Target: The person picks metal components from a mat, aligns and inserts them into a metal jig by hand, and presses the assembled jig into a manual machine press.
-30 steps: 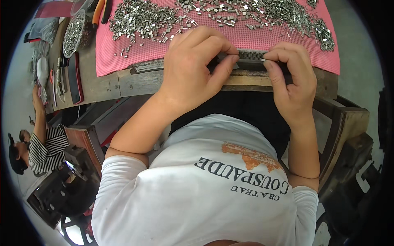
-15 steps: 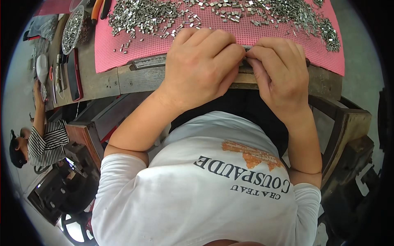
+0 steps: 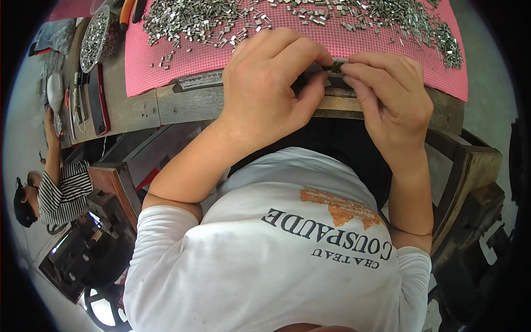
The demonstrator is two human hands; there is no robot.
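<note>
My left hand (image 3: 265, 91) is curled over a long dark metal bar (image 3: 200, 81) lying along the near edge of the workbench. Its thumb and index finger close toward each other at the bar's middle, and what they grip, if anything, is hidden. Just to the right, the fingertips of my right hand (image 3: 390, 99) are pinched together beside a small dark metal fitting (image 3: 336, 67) on the bar. Whatever lies in that pinch is too small to make out. Beyond both hands, many small silvery metal pieces (image 3: 191, 19) are strewn over a pink textured mat (image 3: 207, 55).
At the bench's left stand a clear bowl (image 3: 95, 41) of small metal parts, orange-handled pliers (image 3: 126, 12) and a red-edged flat dark object (image 3: 99, 102). A co-worker in a striped shirt (image 3: 65, 185) reaches onto the bench from the far left. Wooden bench legs (image 3: 462, 182) stand at right.
My hands have drawn slightly apart, the right one moving right. The dark fitting between them shows more now. My left thumb has parted somewhat from its index finger.
</note>
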